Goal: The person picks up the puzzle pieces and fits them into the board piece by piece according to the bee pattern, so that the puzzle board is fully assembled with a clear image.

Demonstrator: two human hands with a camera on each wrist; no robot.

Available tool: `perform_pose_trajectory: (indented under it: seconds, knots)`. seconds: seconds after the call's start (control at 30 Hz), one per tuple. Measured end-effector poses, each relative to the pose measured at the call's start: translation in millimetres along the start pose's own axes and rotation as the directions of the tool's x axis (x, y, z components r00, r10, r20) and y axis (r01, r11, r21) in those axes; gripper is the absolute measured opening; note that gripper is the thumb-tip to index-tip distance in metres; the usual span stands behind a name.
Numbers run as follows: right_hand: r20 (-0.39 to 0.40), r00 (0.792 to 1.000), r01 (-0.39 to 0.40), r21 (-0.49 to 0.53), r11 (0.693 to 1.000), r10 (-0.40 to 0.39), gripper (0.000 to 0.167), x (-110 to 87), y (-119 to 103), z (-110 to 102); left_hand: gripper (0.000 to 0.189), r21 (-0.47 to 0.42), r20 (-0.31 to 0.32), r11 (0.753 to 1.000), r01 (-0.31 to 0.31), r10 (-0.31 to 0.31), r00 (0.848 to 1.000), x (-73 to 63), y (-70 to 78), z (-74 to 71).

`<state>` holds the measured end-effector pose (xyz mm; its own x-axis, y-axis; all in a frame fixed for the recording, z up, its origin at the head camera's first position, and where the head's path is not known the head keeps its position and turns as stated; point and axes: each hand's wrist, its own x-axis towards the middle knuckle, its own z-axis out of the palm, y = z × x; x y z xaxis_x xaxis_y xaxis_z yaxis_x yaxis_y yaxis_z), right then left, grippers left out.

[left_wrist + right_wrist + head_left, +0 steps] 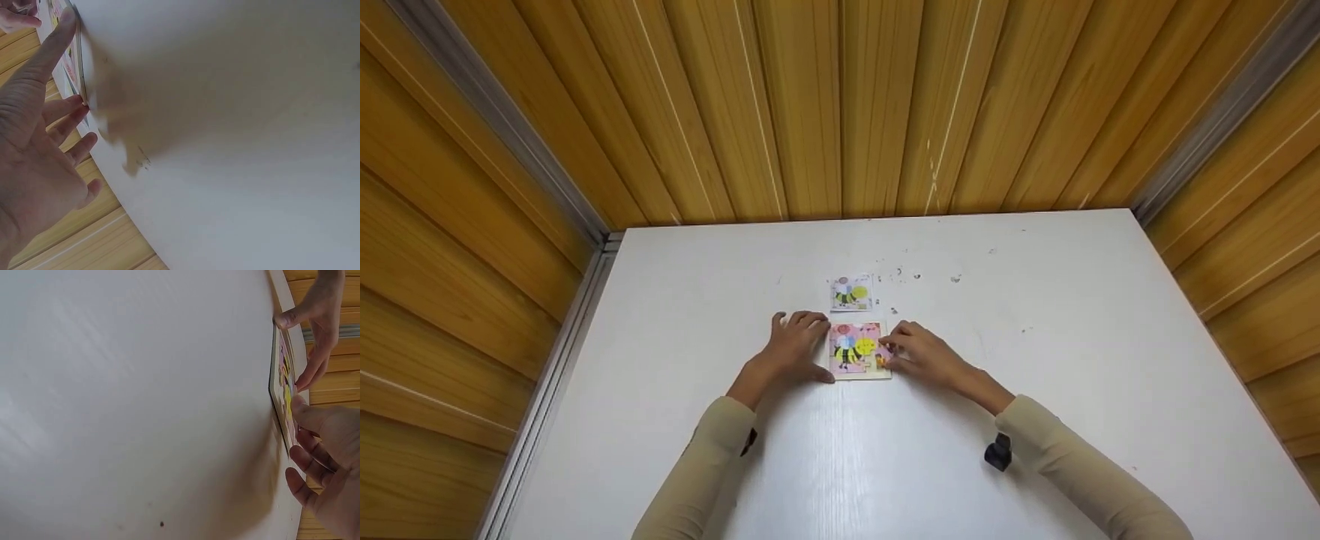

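Note:
A small jigsaw puzzle (847,352) in a pale wooden tray lies on the white table. It shows a bee picture on pink, with bare tray wood at its lower right. My left hand (796,346) rests at the tray's left side, thumb at the near corner, fingertips at the far one. In the left wrist view that thumb (53,48) lies straight along the edge. At the right side, my right hand (926,355) pinches a puzzle piece (880,361) with some orange on it, over the tray. The fingers partly hide this piece.
Just beyond the tray lies a picture card (851,292) with the same bee design. The white table (697,300) has dark marks near the card. Wooden panels (840,112) enclose its back and sides. A black strap device (998,452) hangs at the right wrist.

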<state>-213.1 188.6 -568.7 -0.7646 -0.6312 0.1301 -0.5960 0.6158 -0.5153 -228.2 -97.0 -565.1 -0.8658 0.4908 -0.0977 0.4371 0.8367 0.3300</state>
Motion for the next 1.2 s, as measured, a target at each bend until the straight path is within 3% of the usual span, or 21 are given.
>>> perform_pose_trajectory:
  seconds: [0.57,1.2]
  knots:
    - [0.016,0.999,-0.031,0.028,0.999,0.031,0.041,0.2,-6.7,15.8,0.096,-0.013,-0.014,1.000,-0.009,0.009,1.000,-2.4,0.8,1.4]
    - [-0.021,0.988,-0.153,0.080,0.985,0.155,0.031,5.1,-7.0,16.8,0.095,-0.007,-0.008,1.000,-0.007,0.007,1.000,-1.4,1.7,-2.2]
